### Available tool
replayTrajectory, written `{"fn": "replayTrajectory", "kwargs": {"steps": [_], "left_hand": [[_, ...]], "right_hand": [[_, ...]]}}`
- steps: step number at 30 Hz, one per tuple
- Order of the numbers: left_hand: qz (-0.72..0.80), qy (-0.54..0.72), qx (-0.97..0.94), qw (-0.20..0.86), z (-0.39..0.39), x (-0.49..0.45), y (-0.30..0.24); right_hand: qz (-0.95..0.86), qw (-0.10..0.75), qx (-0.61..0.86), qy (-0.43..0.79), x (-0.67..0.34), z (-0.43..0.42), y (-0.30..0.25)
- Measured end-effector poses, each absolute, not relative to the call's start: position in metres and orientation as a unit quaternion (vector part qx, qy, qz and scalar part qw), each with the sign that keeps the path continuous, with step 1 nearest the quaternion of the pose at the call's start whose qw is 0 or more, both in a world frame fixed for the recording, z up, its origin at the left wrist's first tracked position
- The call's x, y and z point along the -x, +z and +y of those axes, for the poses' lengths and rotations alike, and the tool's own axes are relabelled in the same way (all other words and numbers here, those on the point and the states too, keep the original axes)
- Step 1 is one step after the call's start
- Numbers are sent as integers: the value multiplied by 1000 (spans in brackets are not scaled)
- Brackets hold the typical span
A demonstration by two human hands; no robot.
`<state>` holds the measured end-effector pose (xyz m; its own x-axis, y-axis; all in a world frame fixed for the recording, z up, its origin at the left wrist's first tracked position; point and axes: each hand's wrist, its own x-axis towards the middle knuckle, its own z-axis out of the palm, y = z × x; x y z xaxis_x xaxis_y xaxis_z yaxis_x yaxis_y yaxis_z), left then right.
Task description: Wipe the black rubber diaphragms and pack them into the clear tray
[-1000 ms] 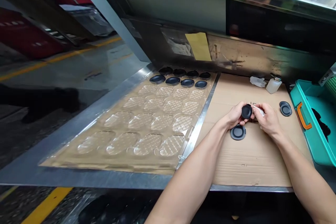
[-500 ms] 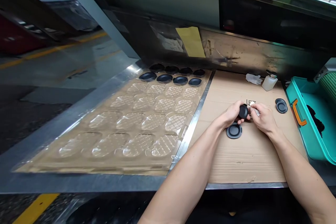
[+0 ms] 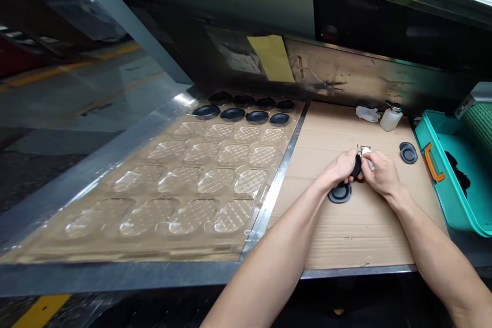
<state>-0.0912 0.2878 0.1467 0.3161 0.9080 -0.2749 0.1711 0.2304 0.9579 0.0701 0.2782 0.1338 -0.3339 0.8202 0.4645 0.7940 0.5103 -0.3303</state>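
Here both forearms converge, left hand and right hand pinching one black cap.

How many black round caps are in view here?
11. Eight caps in two rows at far end of tray; held cap between left hand and right hand; loose cap on cardboard below; lone cap by the teal bin, which may hide more.

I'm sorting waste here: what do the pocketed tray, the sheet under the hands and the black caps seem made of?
Tray: thin clear plastic, glossy; glare, brown shows through. Sheet: matte brown corrugated cardboard; fold creases. Caps: matte black, probably rubber or plastic.
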Motion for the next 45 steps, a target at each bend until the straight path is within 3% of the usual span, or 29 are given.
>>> {"fn": "replayTrajectory", "kwargs": {"steps": [7, 24, 38, 45], "left_hand": [[497, 301, -586, 565, 285, 91, 147], [506, 318, -615, 514, 282, 87, 143], [504, 297, -618, 525, 281, 87, 144], [479, 305, -585, 579, 286, 86, 136]], "right_hand": [[-808, 247, 535, 10, -66, 279, 133], [-796, 262, 545, 23, -59, 279, 143], [-798, 242, 551, 35, -60, 277, 143], [-799, 296, 518, 75, -70, 276, 141]]}}
